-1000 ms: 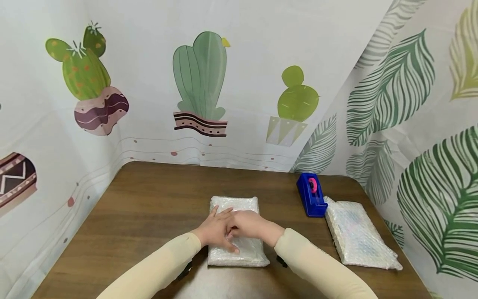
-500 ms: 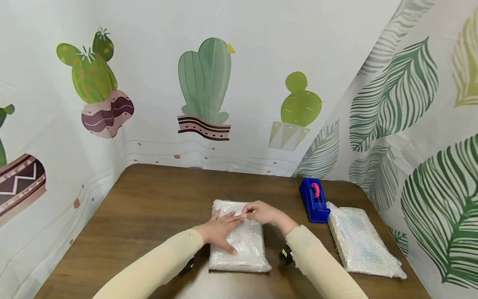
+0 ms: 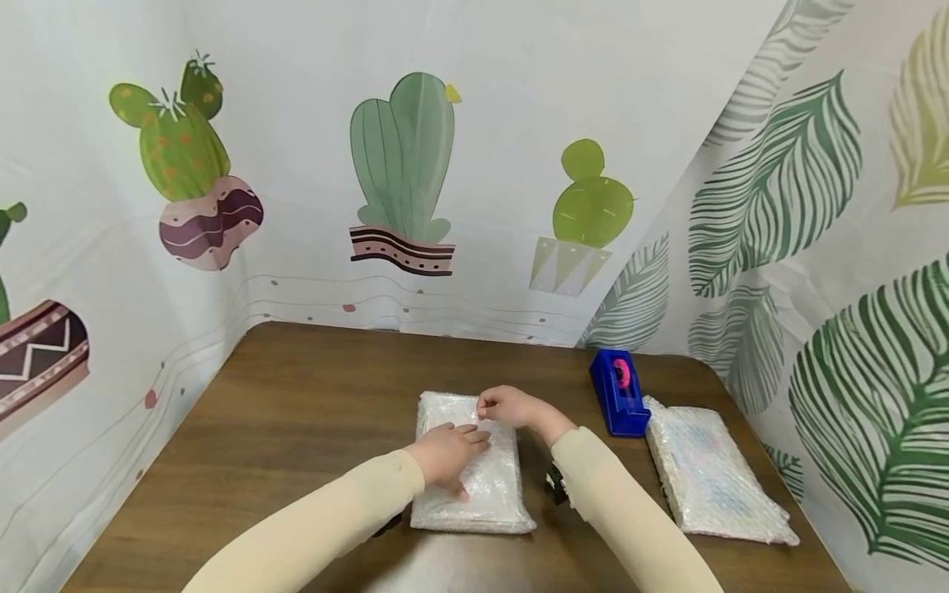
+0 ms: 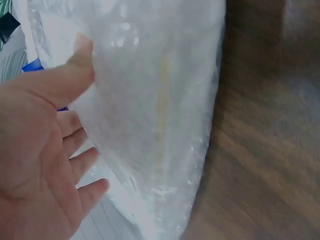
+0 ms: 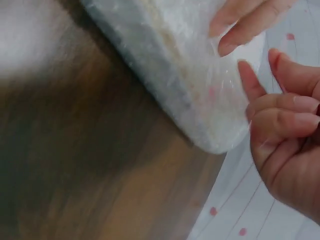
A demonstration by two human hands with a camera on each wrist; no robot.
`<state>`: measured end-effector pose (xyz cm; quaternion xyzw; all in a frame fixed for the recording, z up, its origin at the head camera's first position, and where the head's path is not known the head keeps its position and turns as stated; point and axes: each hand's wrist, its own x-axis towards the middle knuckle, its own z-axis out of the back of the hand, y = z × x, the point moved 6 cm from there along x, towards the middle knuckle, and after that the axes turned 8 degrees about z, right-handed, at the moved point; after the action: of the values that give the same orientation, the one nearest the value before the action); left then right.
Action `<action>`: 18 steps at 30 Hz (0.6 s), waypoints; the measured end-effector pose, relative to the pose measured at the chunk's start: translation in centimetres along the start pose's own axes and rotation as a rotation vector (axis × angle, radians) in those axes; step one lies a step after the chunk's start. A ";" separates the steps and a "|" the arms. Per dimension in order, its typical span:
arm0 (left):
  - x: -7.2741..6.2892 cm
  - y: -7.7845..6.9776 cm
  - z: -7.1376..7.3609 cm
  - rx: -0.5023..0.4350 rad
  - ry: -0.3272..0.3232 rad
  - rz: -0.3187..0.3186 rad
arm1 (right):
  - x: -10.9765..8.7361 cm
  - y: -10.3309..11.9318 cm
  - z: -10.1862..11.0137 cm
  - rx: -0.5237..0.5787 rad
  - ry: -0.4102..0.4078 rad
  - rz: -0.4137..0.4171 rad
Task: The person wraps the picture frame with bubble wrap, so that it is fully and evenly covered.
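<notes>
A flat package (image 3: 482, 494) in clear bubble wrap lies in the middle of the brown table (image 3: 311, 387). My left hand (image 3: 449, 455) rests on top of it with straight, spread fingers; the left wrist view shows the thumb and fingers apart. At the package's far end is my right hand (image 3: 510, 407), its fingers bent and thumb and forefinger close together. In the right wrist view my right hand's fingertips (image 5: 245, 70) are near shiny clear film on the wrap. Whether they pinch any of that film is unclear.
At the back right stands a blue tape dispenser (image 3: 621, 395) with a pink core. Another bubble-wrapped package (image 3: 712, 469) lies on the right, its far corner close to the dispenser. A printed cloth (image 3: 489, 165) hangs behind the table.
From beside the left hand, my right hand has moved away and to the right, toward the package's far end. My left hand has shifted slightly right. The packages have stayed in place.
</notes>
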<state>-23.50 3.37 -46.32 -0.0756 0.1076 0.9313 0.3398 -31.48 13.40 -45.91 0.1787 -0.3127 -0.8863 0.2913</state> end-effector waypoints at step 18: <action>-1.9 -3.2 -3.2 -0.488 -0.180 0.223 | 0.1 -1.0 2.2 0.310 0.043 -0.215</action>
<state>-19.76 3.73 -49.46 -0.0601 -0.1429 0.9642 0.2152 -33.04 15.00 -44.99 0.2725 -0.4183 -0.8495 0.1707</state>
